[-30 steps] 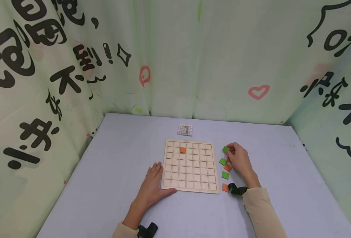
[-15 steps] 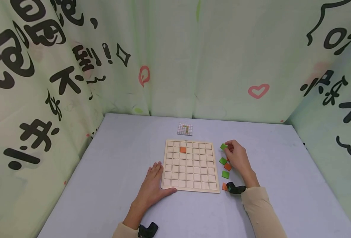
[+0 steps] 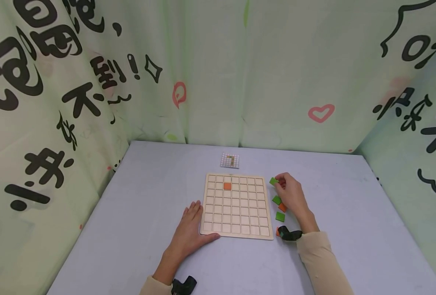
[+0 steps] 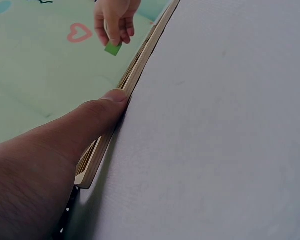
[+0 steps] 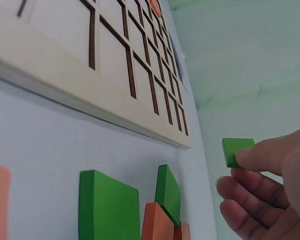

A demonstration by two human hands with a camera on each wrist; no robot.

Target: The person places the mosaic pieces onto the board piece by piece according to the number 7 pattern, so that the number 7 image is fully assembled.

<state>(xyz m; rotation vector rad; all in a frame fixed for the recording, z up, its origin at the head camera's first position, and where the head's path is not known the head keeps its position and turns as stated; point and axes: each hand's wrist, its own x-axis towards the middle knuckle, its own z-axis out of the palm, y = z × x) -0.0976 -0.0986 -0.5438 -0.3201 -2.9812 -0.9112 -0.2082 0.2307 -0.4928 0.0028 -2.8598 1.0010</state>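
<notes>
My right hand (image 3: 291, 191) pinches a green square tile (image 5: 237, 150) between thumb and fingers, held in the air off the board's right upper edge. The wooden grid board (image 3: 240, 237) lies mid-table with one orange tile (image 3: 227, 186) in a cell near its top left. My left hand (image 3: 190, 229) rests at the board's lower left corner, its fingers extended along the left side. In the left wrist view, the left thumb (image 4: 107, 107) touches the board's front edge.
Loose green tiles (image 3: 280, 216) and orange tiles (image 3: 282, 207) lie right of the board, one orange tile partly hidden by the right wrist's camera (image 3: 289, 233). Behind the board lies a small patterned grid card (image 3: 230, 160). A printed curtain (image 3: 218, 82) surrounds the table.
My right hand has moved left with the green tile, from above the loose tiles closer to the board's right edge. The left hand and board have stayed put.
</notes>
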